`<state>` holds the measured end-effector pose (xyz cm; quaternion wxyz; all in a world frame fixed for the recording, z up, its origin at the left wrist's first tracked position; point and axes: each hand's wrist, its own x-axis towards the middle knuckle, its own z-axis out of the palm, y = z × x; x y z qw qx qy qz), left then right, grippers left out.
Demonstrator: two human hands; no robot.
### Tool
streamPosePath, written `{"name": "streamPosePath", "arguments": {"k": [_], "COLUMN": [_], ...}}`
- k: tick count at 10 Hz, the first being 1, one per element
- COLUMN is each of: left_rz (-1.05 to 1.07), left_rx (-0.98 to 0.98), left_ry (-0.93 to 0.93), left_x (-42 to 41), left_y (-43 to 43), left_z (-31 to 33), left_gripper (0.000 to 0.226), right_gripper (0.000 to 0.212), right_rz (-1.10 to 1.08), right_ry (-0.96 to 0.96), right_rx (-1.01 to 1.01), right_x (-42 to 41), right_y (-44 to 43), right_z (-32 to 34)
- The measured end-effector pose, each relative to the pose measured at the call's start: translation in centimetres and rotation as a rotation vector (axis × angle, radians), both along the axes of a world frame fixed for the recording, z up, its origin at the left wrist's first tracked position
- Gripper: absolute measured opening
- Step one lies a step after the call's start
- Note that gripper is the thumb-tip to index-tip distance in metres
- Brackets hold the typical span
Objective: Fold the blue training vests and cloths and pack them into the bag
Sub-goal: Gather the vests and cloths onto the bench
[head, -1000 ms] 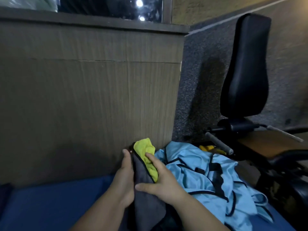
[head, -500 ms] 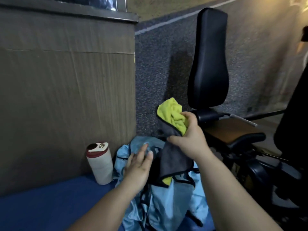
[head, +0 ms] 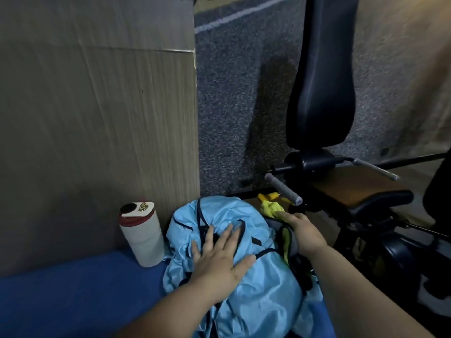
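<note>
My left grip (head: 219, 261) lies flat, fingers spread, on the heaped vests (head: 256, 296). My right grip (head: 305, 232) rests on the cloth (head: 290, 242) just right of them; clasp unclear. Folding seems unstarted; next, I should spread one vest flat.

Left hand (head: 219, 262) on vests (head: 227, 242), bottle (head: 141, 236) left, cloth (head: 286, 236) right, chair (head: 322, 93) behind
</note>
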<state>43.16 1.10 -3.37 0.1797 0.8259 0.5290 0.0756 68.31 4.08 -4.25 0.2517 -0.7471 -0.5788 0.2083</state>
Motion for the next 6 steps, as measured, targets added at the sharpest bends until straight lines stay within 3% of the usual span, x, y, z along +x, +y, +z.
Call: {"name": "streamPosePath", "arguments": {"k": [1,2,3,4,5,6], "left_rz": [-0.006,-0.004,-0.006,-0.007,0.005,-0.004], "left_rx": [-0.013,-0.023,-0.028,-0.011,-0.005,0.011], "left_ry": [0.020,0.039,0.054,0.073,0.073,0.046], "left_x": [0.2,0.4,0.3,-0.2,-1.1,-1.8], "left_y": [0.5,0.8,0.8,0.8,0.8,0.9], "left_z": [-0.2,-0.3,-0.5,-1.0,-1.5,-1.7], "left_gripper": [0.076,0.080,0.080,0.080,0.082,0.097], "right_gripper": [0.037,0.043,0.108,0.122,0.081,0.102], "right_rz": [-0.072,-0.127,-0.054,-0.096,0.092,0.261], "right_ry": [0.200,0.132,0.054,0.407,0.529,0.542], "right_rx": [-0.018,-0.026,-0.099,-0.136,-0.345,-0.372], "right_x": [1.2,3.2,3.5,3.8,6.9,7.7], "right_y": [0.5,0.9,1.2,3.3,5.3,4.7], "right_z": [-1.7,-2.1,-1.8,-4.4,-8.2,-7.7]}}
